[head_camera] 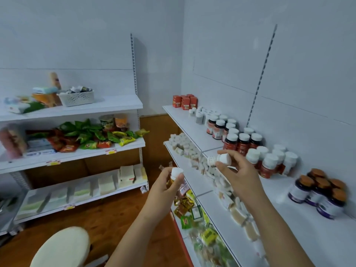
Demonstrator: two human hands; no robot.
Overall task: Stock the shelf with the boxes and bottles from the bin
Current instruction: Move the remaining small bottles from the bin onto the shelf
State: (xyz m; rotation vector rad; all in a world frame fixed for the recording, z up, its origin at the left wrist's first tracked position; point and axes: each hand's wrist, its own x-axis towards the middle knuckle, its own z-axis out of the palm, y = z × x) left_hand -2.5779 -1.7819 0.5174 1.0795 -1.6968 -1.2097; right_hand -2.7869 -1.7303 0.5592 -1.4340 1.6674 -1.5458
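Above the white top shelf (194,130) on your right, your right hand (238,171) pinches a small white-capped bottle (219,159) lying on its side, fingers curled round its cap end; the print on its white label is too blurred to read. Lower and to the left, your left hand (165,185) grips an upright bottle with a white cap and yellowish body (175,175), fingers wrapped round it; its label cannot be read either. On that top shelf stand red cartons (185,101) at the far end, then dark bottles with white caps and red labels (241,141) in rows, and nearest you purple-labelled jars with orange lids (319,191); no brand is legible on any of them. Small pale boxes (185,146) crowd the shelf below. Across the wooden floor (107,220), another white rack (77,110) carries green and red snack packets (86,135) and a white perforated basket (77,98); its yellow price tags (111,151) are unreadable.
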